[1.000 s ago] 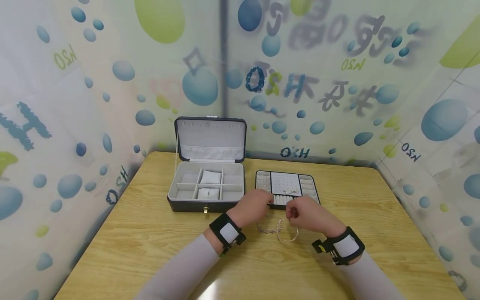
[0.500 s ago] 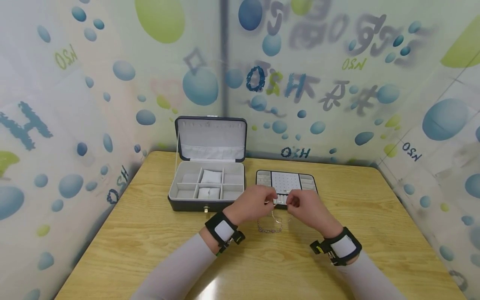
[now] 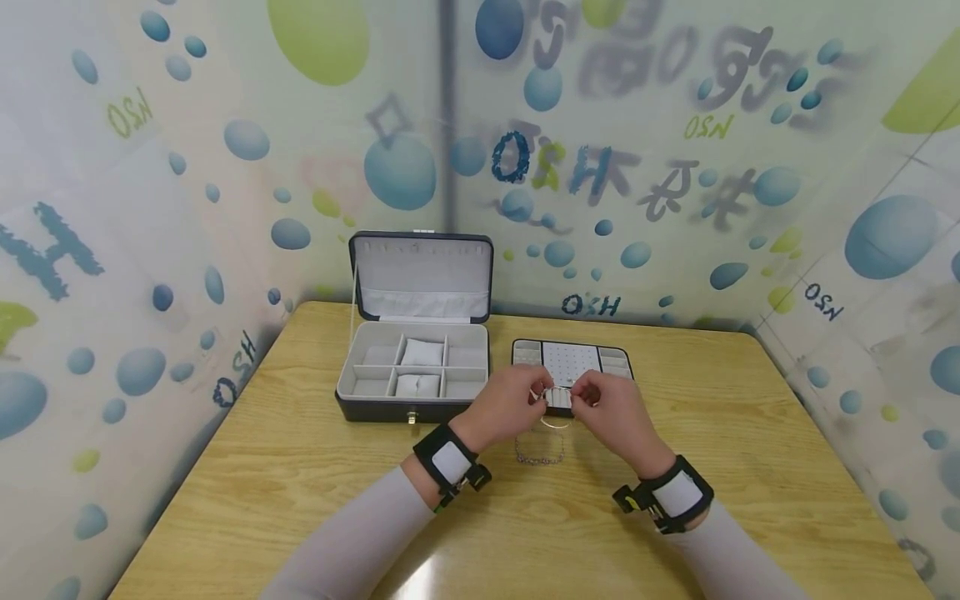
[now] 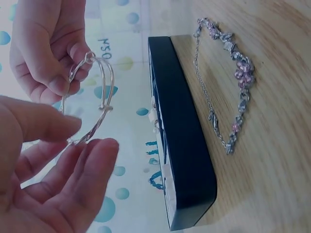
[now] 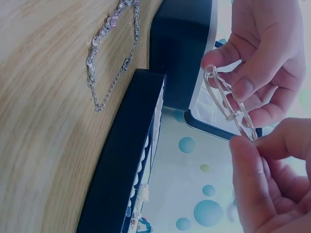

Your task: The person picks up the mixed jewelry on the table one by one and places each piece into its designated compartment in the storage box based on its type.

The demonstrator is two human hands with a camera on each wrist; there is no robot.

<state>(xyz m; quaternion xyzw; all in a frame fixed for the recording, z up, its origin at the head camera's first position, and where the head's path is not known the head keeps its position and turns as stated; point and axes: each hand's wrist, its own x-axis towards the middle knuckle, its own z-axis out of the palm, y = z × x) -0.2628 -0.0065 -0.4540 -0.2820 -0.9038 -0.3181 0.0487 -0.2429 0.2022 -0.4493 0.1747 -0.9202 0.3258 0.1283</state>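
Note:
My left hand [image 3: 504, 404] and right hand [image 3: 617, 419] are raised close together at the front of a dark-sided jewelry tray [image 4: 182, 131]. Between them is a thin silver bangle [image 5: 232, 116] with small wrapped coils on its wire. In the right wrist view, my right thumb and fingers pinch one end of it. Left fingertips grip its opposite side. Lying on the table just below, a silver chain bracelet [image 4: 243, 77] carries pink flower-shaped stones.
Left of the tray, a dark jewelry box [image 3: 375, 410] stands with its lid [image 3: 422, 271] up. Two white cushions [image 3: 422, 353] sit in its light-lined compartments. Patterned curtains enclose the wooden table [image 3: 510, 533] at the back and sides.
The bangle has risen from low beside the chain bracelet to between the hands. Both hands have moved slightly up toward the tray, and the left now holds the bangle with the right.

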